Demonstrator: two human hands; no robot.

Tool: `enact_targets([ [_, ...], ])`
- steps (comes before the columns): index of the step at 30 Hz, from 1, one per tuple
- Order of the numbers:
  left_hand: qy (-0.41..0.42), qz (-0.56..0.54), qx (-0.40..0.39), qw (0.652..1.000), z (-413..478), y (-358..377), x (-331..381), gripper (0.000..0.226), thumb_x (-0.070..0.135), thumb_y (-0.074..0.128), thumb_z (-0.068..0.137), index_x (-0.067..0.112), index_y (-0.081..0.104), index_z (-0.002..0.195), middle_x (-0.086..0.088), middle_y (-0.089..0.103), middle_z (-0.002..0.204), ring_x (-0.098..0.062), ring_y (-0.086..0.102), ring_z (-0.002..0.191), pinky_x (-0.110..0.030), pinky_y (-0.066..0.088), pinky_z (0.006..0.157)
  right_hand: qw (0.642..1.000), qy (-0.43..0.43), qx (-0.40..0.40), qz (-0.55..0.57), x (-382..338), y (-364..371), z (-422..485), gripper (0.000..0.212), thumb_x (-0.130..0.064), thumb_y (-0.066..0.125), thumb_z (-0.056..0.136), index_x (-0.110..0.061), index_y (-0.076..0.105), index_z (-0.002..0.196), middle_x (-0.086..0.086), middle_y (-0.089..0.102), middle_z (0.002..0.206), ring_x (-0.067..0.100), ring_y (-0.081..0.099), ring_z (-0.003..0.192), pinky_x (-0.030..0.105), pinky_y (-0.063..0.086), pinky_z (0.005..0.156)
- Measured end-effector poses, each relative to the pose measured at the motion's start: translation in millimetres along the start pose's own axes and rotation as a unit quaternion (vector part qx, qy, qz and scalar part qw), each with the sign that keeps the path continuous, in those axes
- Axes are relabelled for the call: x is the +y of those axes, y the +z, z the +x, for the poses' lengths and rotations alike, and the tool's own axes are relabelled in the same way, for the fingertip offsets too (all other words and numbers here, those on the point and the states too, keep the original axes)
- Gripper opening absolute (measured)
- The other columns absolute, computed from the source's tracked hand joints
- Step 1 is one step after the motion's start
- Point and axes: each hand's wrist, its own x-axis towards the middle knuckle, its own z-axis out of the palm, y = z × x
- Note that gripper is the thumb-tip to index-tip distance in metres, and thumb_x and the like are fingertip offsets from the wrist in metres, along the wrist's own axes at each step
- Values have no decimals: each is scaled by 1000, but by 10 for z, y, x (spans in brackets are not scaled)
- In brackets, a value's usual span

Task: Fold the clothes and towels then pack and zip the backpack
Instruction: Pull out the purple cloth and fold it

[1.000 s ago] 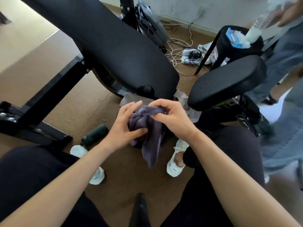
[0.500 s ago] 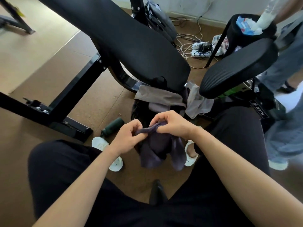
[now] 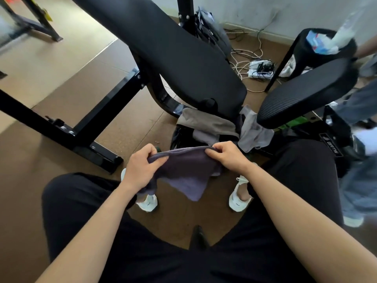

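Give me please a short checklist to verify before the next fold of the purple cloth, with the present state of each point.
1. Both hands grip the top edge: left hand and right hand each pinch the purple cloth: ok.
2. Top edge stretched straight between the hands: ok.
3. Cloth hangs flat: not ok, the lower part is bunched and uneven.
4. Cloth clear of the floor: ok, it hangs between the knees.
5. Backpack open to receive: cannot tell, other clothes cover it.
6. Flat surface to fold on: cannot tell.
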Motion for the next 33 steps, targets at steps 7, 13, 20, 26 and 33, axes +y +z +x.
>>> enact_targets([
  [7, -134, -101, 96, 981, 40, -107, -184, 48, 27, 75, 93, 19, 38, 63, 3, 40, 60, -18, 41, 59, -35, 35, 63, 999, -13, -39, -23, 5, 81, 17, 55, -46, 68, 94, -1, 55, 64, 2, 49, 58, 6, 42, 52, 24, 32, 53],
  [13, -202, -105, 150, 962, 114, -86, -304, 54, 31, 82, 86, 17, 37, 60, 0, 37, 58, -17, 37, 59, -35, 33, 61, 998, 3, 19, -62, 143, -60, 37, 46, -39, 68, 95, -14, 49, 61, 0, 49, 59, 10, 42, 56, 30, 34, 58],
  [20, -197, 14, 39, 980, 157, -69, -457, 55, 33, 86, 79, 18, 39, 56, 7, 39, 47, -16, 39, 54, -34, 31, 54, 971, 57, 208, 101, 232, -171, 143, 46, -31, 60, 102, -8, 45, 65, -1, 35, 58, 12, 35, 56, 34, 29, 58],
  [26, -178, -28, -27, 983, 191, -47, -507, 43, 42, 83, 77, 18, 49, 65, 12, 48, 55, -12, 44, 60, -32, 36, 59, 949, 96, 291, 77, 273, -273, 213, 41, -38, 64, 98, -15, 48, 68, -3, 47, 62, 11, 44, 59, 32, 37, 60],
  [33, -74, -105, -188, 974, 52, 174, -129, 9, 24, 71, 97, 20, 78, 96, -3, 78, 92, -11, 70, 87, -40, 55, 83, 996, -29, 52, 60, -112, -23, -42, 49, -29, 81, 86, -24, 60, 130, -20, 56, 78, -4, 52, 61, 11, 39, 65],
])
